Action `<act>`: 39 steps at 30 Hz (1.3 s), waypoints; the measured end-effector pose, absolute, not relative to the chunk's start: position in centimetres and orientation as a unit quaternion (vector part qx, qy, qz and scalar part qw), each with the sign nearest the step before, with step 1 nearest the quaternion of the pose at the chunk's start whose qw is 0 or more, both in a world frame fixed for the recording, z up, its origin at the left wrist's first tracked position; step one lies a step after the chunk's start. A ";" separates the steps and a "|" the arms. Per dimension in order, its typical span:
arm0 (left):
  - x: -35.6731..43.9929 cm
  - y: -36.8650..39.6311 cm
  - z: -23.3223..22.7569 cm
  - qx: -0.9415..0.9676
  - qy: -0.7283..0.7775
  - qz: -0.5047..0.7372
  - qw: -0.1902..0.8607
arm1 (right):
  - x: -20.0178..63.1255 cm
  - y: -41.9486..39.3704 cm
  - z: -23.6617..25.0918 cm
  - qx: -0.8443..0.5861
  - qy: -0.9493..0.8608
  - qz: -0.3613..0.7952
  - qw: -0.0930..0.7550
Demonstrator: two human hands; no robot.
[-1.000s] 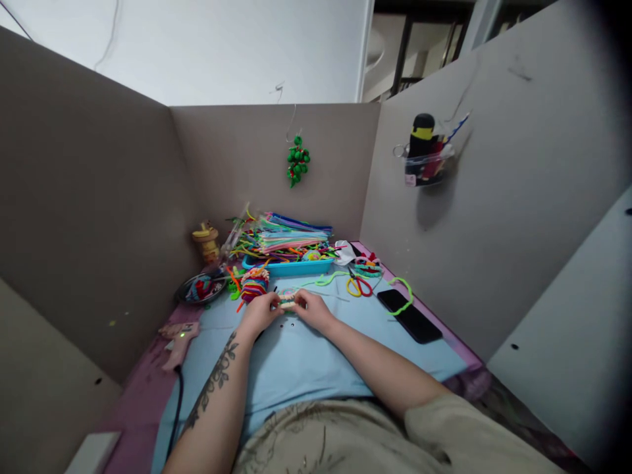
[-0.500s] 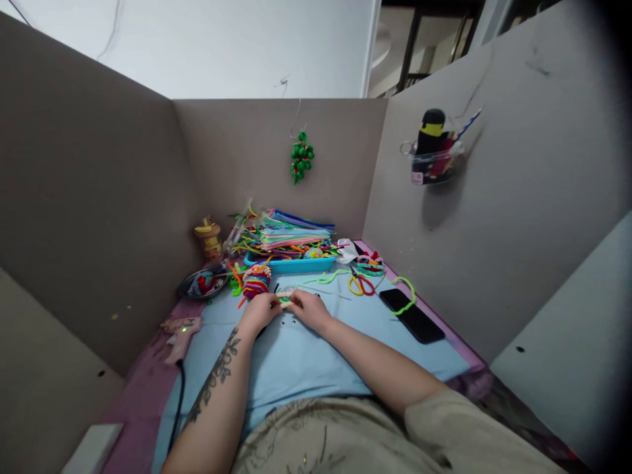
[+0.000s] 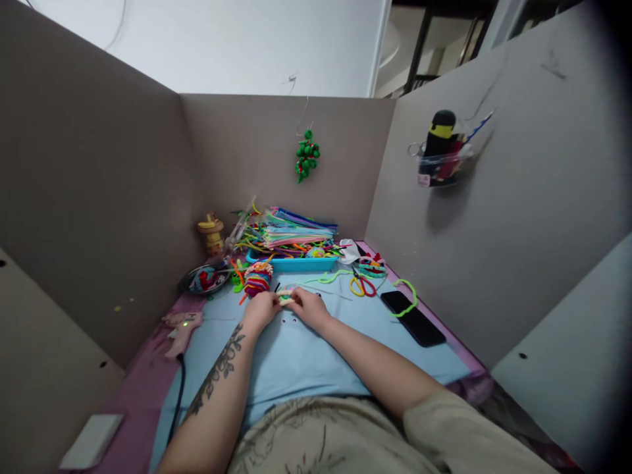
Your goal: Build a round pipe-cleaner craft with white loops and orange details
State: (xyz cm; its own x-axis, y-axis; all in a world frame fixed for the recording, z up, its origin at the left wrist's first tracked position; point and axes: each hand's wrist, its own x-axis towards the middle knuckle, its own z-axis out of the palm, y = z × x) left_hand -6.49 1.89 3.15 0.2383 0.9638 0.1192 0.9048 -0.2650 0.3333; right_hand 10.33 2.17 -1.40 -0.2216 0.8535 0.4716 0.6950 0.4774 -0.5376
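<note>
Between my fingertips is a small cream and green piece [image 3: 286, 298], seemingly made of bent pipe cleaners. My left hand [image 3: 261, 311] pinches its left end, and my right hand [image 3: 310, 307] grips the right end. Fingers cover part of it, so its full shape is hidden. Two tiny googly eyes [image 3: 289, 320] lie on the blue cloth [image 3: 306, 359] just below. Behind my left hand stands a striped, multicoloured pipe-cleaner bundle [image 3: 257, 280]. Scissors [image 3: 363, 284] with yellow and red handles rest to the right, beyond my right hand.
A blue tray [image 3: 301, 264] piled with pipe cleaners sits at the back. At left are a metal bowl [image 3: 190, 284] and a pink glue gun [image 3: 182, 332] with its cord. A phone [image 3: 419, 328] lies right, under a green pipe cleaner [image 3: 411, 296]. Grey partitions [image 3: 237, 145] enclose the table.
The camera view has shifted slightly, so the surroundings appear a little to the right. Both hands stay on the small piece, with hardly any visible movement.
</note>
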 end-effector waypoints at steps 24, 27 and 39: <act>-6.2 2.8 1.7 0.761 0.623 0.159 0.086 | 10.9 3.5 -2.5 -0.526 -0.726 0.147 0.418; -6.2 2.9 1.7 0.759 0.631 0.141 0.083 | 10.9 3.6 -2.7 -0.524 -0.730 0.141 0.415; -6.2 3.1 1.4 0.758 0.632 0.143 0.070 | 10.7 3.9 -3.1 -0.523 -0.730 0.138 0.418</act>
